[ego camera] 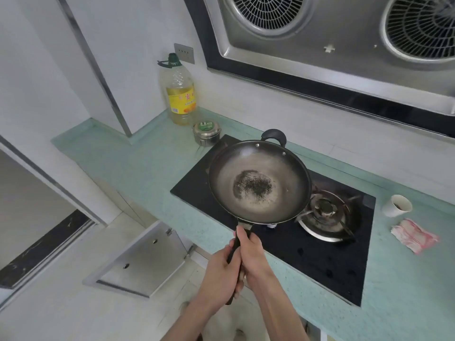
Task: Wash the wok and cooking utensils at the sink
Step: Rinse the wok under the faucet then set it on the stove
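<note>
A dark metal wok (258, 180) with burnt black residue in its middle is held in the air above the left side of the black gas hob (320, 254). Its long black handle points toward me. My left hand (221, 274) grips the lower part of the handle. My right hand (253, 254) grips the handle just above it, close to the wok's rim. A small black loop handle sits on the wok's far side. No sink or other utensils are in view.
A large bottle of cooking oil (181, 92) and a small round steel tin (206, 132) stand on the green counter (138, 163) at the back left. A paper cup (397, 205) and a folded cloth (414, 238) lie right of the hob. An open cabinet door (142, 259) juts out below.
</note>
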Motion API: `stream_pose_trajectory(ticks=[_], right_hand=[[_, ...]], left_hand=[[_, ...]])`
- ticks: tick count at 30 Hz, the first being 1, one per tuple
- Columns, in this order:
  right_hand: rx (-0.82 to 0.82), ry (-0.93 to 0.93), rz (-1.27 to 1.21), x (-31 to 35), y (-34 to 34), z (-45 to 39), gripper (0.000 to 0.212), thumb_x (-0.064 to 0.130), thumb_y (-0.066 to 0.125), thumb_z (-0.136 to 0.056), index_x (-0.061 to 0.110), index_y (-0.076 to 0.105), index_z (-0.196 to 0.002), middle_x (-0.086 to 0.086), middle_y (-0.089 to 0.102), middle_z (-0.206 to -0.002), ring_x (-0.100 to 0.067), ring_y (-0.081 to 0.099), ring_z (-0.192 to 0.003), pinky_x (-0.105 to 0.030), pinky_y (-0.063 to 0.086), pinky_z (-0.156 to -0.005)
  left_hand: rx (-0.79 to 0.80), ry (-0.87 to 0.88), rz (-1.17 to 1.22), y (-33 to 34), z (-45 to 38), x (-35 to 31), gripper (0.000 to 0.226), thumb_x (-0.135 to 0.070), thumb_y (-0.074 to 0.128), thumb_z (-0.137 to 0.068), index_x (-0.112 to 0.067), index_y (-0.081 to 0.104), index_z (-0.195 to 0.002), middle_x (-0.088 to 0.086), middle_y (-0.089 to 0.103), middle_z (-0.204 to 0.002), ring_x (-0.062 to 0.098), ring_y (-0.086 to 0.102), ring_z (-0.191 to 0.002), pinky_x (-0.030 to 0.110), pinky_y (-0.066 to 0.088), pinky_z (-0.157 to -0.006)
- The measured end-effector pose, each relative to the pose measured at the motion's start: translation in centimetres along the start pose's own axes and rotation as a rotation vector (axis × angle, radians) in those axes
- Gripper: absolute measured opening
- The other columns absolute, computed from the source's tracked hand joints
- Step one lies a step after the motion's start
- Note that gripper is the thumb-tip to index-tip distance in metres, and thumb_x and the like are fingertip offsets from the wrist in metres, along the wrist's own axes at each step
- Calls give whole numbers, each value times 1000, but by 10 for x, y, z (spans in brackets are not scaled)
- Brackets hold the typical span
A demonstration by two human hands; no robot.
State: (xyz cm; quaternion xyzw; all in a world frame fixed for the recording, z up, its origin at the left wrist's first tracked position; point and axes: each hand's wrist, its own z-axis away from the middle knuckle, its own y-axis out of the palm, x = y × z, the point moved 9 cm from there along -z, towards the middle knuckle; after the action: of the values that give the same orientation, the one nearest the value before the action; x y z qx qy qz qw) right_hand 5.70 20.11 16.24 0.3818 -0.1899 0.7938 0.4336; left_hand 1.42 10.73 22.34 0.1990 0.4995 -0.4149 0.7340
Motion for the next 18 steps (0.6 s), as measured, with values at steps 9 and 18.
stream_pose_trajectory(ticks=[9,18], right_hand=[[-19,10,-18,36,66,-81,37,46,57,-101,11,61,-107,-4,65,-88,-22,66,-74,-34,49,-58],[-70,60,-129,46,111,-136,34,43,58,-101,9,60,-108,-6,70,-91,-20,70,-73,-36,58,-67]], left_hand=[[31,-56,-14,-63,-97,-5,47,-37,43,-108,3,49,-84,12,47,-59,25,42,-42,39,32,-46],[86,-89,-75,-108,-167,-3,46,-40,43,-108,-6,52,-79,8,50,-57,21,45,-41,31,38,-41]])
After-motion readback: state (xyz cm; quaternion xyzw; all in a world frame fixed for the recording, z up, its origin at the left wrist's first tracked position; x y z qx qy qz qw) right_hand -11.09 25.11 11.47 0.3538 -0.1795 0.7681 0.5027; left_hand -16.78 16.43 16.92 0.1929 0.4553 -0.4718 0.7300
